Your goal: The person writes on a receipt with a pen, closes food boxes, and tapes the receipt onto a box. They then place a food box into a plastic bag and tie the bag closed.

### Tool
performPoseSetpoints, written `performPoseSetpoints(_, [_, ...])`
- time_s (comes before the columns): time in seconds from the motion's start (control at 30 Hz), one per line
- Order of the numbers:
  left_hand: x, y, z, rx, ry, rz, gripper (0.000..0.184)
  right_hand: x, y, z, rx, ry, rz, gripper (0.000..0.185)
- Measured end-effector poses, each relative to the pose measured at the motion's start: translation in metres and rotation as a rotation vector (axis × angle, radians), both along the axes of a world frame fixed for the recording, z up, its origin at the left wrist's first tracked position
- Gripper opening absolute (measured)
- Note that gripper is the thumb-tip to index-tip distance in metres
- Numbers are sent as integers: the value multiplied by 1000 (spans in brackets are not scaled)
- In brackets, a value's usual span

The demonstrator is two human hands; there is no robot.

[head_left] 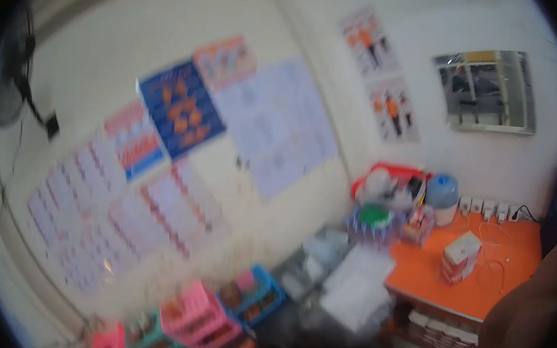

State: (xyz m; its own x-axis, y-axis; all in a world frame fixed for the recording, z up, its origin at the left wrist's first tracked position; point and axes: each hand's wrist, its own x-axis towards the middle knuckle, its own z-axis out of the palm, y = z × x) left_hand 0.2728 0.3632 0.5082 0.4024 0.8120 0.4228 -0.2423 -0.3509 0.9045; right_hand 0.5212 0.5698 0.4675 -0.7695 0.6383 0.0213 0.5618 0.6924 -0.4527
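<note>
Neither my left hand nor my right hand shows. A blurred bare arm [522, 324] comes in at the right edge, beside the orange table [415, 270]; whose arm it is I cannot tell, and no fingers can be made out. A stack of small boxes [460, 257] stands on the table, with thin white cables around it.
Colourful plastic bins [199, 315] line the wall's foot. White papers [356, 288] lie beside the table. A red tray [393, 176] and a blue-topped container [443, 190] stand in the corner. Posters [182, 109], a mirror [484, 92] and a fan [12, 68] are on the walls.
</note>
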Motion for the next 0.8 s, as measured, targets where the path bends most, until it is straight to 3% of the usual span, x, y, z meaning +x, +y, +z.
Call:
performPoseSetpoints(0.17, [-128, -15, -49, 90, -79, 243, 50, -10, 34, -25, 102, -226, -254, 21])
performPoseSetpoints(0.23, [-185, -38, -99, 83, -121, 569, 52, 12, 69, -30, 195, -333, -364, 21])
performPoseSetpoints(0.3, [-219, -91, -149, -237, -79, 1179, 53, 28, 125, -15, 230, -387, -363, 21])
performPoseSetpoints(0.37, [-268, -102, -257, -588, 19, 1451, 55, 71, 132, -15, 300, -363, -513, 21])
performPoseSetpoints(0.43, [-270, -106, -396, -862, 452, 1369, 68, 94, 141, -15, 356, -381, -618, 21])
performPoseSetpoints(0.5, [-251, -88, -487, -872, 497, 1474, 80, 126, 162, 9, 435, -407, -722, 21])
performPoseSetpoints(0.63, [-244, -17, -504, -799, 116, 1507, 86, 140, 186, 99, 705, -414, -817, 21])
performPoseSetpoints(0.7, [-261, -6, -528, -871, 213, 1604, 89, 85, 196, 111, 805, -269, -681, 21])
performPoseSetpoints(0.77, [-279, 3, -561, -600, 628, 1684, 88, -22, 221, 76, 681, -46, -387, 21])
performPoseSetpoints(0.8, [-286, 26, -525, -620, 97, 1617, 85, -79, 236, 43, 517, 70, -228, 21])
